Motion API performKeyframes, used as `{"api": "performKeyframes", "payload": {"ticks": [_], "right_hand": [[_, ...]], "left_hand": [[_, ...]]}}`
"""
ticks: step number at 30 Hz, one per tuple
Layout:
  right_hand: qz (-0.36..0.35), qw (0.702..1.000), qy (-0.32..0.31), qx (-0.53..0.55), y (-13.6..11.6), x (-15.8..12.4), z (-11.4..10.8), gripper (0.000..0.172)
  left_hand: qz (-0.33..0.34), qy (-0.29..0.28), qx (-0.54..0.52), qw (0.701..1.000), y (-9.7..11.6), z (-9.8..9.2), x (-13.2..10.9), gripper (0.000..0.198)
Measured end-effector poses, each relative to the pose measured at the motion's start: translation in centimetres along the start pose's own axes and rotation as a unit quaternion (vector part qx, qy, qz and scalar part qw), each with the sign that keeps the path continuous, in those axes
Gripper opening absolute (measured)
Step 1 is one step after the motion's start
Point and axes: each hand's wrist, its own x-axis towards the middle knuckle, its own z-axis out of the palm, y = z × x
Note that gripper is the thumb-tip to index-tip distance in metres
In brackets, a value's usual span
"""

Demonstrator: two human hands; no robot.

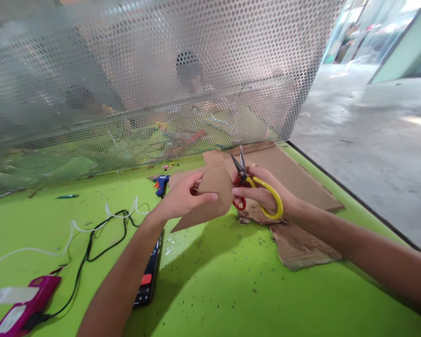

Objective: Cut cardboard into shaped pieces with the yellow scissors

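Observation:
A cut piece of cardboard (pixel 215 187) with a pointed lower left corner is held above the green table (pixel 210 281). My left hand (pixel 185 196) grips its left side, thumb on the front face and fingers behind. Beside its right edge, my right hand (pixel 263 187) holds yellow-handled scissors (pixel 273 206), their dark blades partly apart and pointing up and to the left. The right fingertips are at the cardboard's edge. A red handle (pixel 239 204) shows just below those fingers; what it belongs to is mostly hidden.
Larger cardboard sheets (pixel 301 180) lie under and behind the right arm. A blue glue gun (pixel 161 184), phone (pixel 150 276), cables, green pen (pixel 67 196) and magenta power strip (pixel 31 299) are on the left. Behind a perforated metal screen (pixel 231 61), people are visible.

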Motion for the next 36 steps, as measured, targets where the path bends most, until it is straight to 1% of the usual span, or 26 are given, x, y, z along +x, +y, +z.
{"api": "performKeyframes", "payload": {"ticks": [4,8,11,16,19,21,22,23,25,27,28,30,32,33,35,36], "right_hand": [[0.002,1.000,-0.003,-0.015,0.0,-0.1,0.0,0.022],[0.005,0.999,0.014,-0.029,0.1,-0.1,0.1,0.026],[0.005,0.999,0.026,-0.041,0.3,0.1,0.1,0.030],[-0.004,0.996,0.044,-0.075,0.2,0.1,0.0,0.028],[0.001,0.997,0.045,-0.069,0.2,0.0,0.0,0.025],[-0.002,0.997,0.054,-0.054,0.5,0.1,0.0,0.026],[-0.005,0.997,0.059,-0.039,0.6,0.1,-0.1,0.027],[-0.007,0.998,0.064,-0.018,0.8,0.2,-0.1,0.027],[-0.011,0.998,0.063,0.026,1.2,0.4,0.0,0.027],[-0.010,0.996,0.059,0.066,1.5,0.6,0.2,0.027],[-0.008,0.995,0.060,0.085,1.6,0.6,0.4,0.027],[0.001,0.991,0.069,0.118,1.9,0.8,1.0,0.028],[0.009,0.988,0.070,0.138,2.1,0.9,1.6,0.029],[0.012,0.989,0.063,0.137,2.2,0.9,1.8,0.029],[0.017,0.992,0.041,0.115,2.3,0.6,1.9,0.029],[0.018,0.995,0.032,0.093,2.3,0.2,1.7,0.029]], "left_hand": [[0.010,-0.002,0.003,1.000,-0.3,0.0,0.0,0.044],[0.014,-0.007,-0.012,1.000,-0.5,0.0,0.1,0.045],[0.002,-0.004,-0.010,1.000,-0.4,0.1,0.1,0.043],[-0.011,0.002,-0.009,1.000,0.2,0.4,0.0,0.038],[-0.017,-0.007,-0.039,0.999,0.2,0.5,-0.1,0.043],[-0.017,-0.002,-0.048,0.999,0.2,0.5,-0.1,0.047],[-0.017,0.007,-0.054,0.998,0.1,0.4,-0.2,0.046],[-0.020,0.020,-0.067,0.997,0.1,0.4,-0.2,0.043],[-0.043,0.036,-0.134,0.989,0.0,0.2,-0.3,0.043],[-0.063,0.030,-0.208,0.976,0.1,0.3,-0.3,0.046],[-0.060,0.025,-0.224,0.972,0.2,0.4,-0.3,0.044],[-0.022,0.019,-0.211,0.977,0.5,1.0,-0.3,0.042],[0.022,0.017,-0.182,0.983,0.9,2.0,-0.2,0.049],[0.034,0.012,-0.173,0.984,1.1,2.5,-0.2,0.053],[0.032,0.027,-0.146,0.988,1.3,3.5,0.0,0.063],[0.025,0.046,-0.130,0.990,1.4,3.9,0.1,0.062]]}}
